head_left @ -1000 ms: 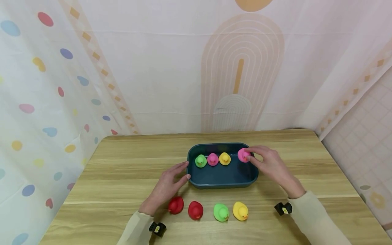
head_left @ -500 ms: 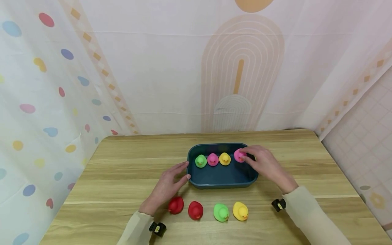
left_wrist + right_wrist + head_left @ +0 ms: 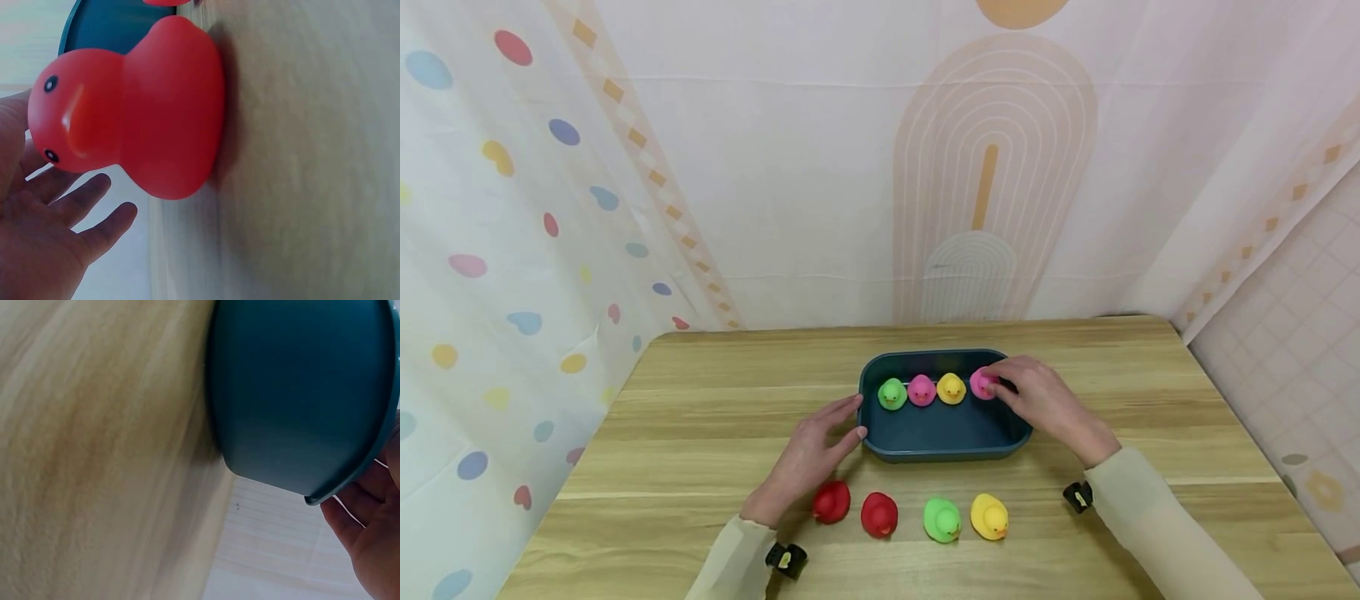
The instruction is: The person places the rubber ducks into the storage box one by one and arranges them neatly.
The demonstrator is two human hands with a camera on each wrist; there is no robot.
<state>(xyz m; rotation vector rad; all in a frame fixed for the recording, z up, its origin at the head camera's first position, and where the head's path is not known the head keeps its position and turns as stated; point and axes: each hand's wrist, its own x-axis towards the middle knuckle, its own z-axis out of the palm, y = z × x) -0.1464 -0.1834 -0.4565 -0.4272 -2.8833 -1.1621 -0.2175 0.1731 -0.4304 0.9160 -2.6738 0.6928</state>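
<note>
A dark teal tray (image 3: 943,448) stands on the wooden table, with a row of rubber ducks along its far side: a green duck (image 3: 892,394), a pink duck (image 3: 921,390) and a yellow duck (image 3: 951,388). At the row's right end, my right hand (image 3: 1051,402) reaches over the rim and pinches another pink duck (image 3: 981,383) between thumb and fingers. My left hand (image 3: 811,450) has its relaxed fingers at the tray's left edge. In the left wrist view a red duck (image 3: 150,112) fills the space before that open hand. The right wrist view shows only the tray's outer wall (image 3: 300,394) beside the fingers.
Along the near side of the tray, several ducks lie on the table (image 3: 715,392): one red duck (image 3: 831,502) close to the left wrist, a second red duck (image 3: 879,515), a green duck (image 3: 942,520) and a yellow duck (image 3: 989,517). A patterned curtain (image 3: 805,183) hangs behind.
My right hand has moved left and slightly down with the pink duck, bringing it closer to the yellow duck in the row. The left hand has stayed at the tray's edge.
</note>
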